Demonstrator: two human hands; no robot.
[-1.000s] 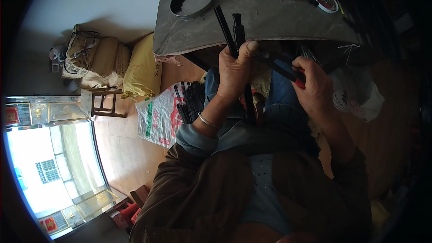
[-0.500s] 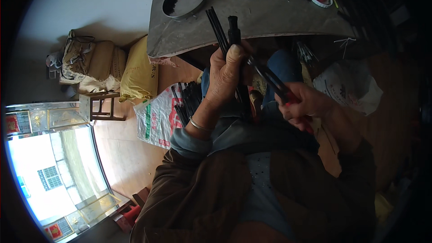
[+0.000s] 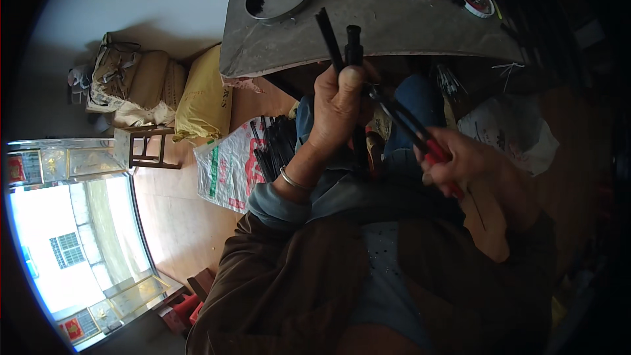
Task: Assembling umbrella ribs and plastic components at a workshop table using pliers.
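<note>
My left hand (image 3: 334,105) is closed, thumb on top, around slim black rods (image 3: 330,39) and a thicker black tube (image 3: 353,47) with a stepped end. Their upper ends stick out beyond the thumb toward the table. Closed on the red handles of a pair of pliers (image 3: 413,128), my right hand (image 3: 463,158) is lower and to the right. The jaws of the pliers reach to just beside my left fingers; whether they grip anything there I cannot tell. The fingertips of my left hand are mostly hidden behind the thumb.
Ahead is a grey table (image 3: 374,26) bearing a round metal tray (image 3: 284,1) with small black bits and a white-rimmed round lid (image 3: 476,0). Several black rods (image 3: 273,148) lie on a printed plastic sack (image 3: 227,171) at left. A low wooden stool (image 3: 154,148) stands farther left.
The rods in my left hand have turned and now overlap more closely. My right hand and the pliers have shifted slightly right and down, showing more of the red handles.
</note>
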